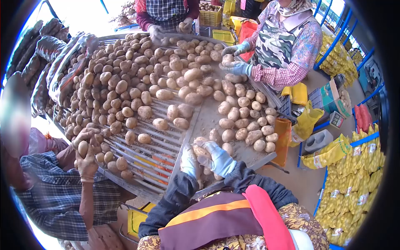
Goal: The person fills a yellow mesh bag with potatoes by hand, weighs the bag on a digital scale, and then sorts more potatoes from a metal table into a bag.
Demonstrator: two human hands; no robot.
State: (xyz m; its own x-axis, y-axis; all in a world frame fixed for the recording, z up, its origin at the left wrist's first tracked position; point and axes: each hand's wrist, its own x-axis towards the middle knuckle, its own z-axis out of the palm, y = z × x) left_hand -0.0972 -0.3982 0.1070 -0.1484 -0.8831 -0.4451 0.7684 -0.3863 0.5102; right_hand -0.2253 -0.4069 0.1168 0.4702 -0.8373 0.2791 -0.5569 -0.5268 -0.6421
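Observation:
In the head view my gloved left hand and gloved right hand are close together at the near edge of the sorting table. Between them is a potato, with the fingers of both hands curled against it. My right fingers lie over its upper side, while my left palm presses its left side. More potatoes lie just beyond my right hand, and several are partly hidden beneath my wrists. A slatted metal grate begins to the left of my left hand.
A large heap of potatoes covers the grate. Across the table, a gloved co-worker holds a potato; another person works at the far edge. At left, a person in a checked shirt grips a potato. Filled yellow net bags stand right.

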